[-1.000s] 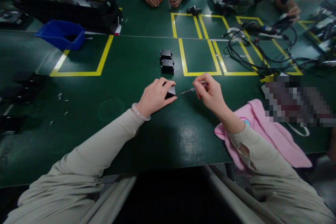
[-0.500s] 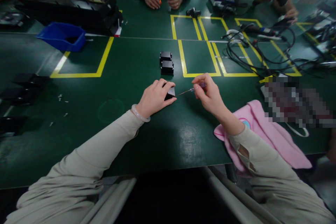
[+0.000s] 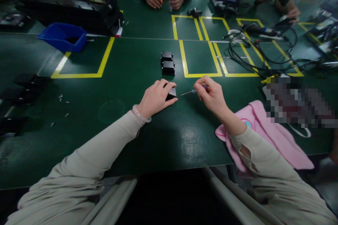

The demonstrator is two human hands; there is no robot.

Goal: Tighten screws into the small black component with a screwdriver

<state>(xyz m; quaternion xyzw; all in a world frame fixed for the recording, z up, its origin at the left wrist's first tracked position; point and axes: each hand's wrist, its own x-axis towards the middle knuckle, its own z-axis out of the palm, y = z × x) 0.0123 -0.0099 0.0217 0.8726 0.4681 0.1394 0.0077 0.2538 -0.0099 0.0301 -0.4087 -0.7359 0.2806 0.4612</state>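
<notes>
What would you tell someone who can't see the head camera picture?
A person's left hand holds a small black box on a green table, while the right hand points a thin screwdriver at its side. Two more black boxes sit just beyond, a pink cloth lies at right, and other people's hands work at the far edge.

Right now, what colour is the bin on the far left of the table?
Blue. The bin shows best in the head view, on the green table.

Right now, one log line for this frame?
left hand: holds black block | right hand: holds screwdriver | tip at block | table
</notes>
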